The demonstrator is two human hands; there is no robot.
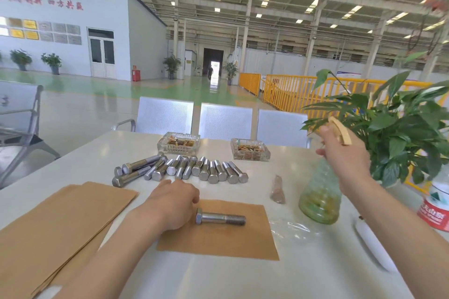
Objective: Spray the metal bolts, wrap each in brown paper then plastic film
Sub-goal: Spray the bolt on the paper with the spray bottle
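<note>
One metal bolt (220, 218) lies on a single brown paper sheet (218, 240) in front of me, head to the left. My left hand (173, 204) rests on the sheet's left edge, fingers loosely curled, just beside the bolt head and holding nothing. My right hand (345, 150) grips the top of a green spray bottle (319, 199) that stands on the table to the right of the sheet. A row of several more bolts (184, 168) lies further back. A stack of brown paper (56, 228) sits at the left. Clear plastic film (291, 228) lies beside the sheet.
Two glass trays, one left (178, 147) and one right (250, 149), stand at the back of the white table (218, 281). One wrapped bolt (277, 190) lies near the bottle. A potted plant (398, 133) and a red-labelled bottle (435, 206) crowd the right side. Metal chairs (224, 121) stand behind the table.
</note>
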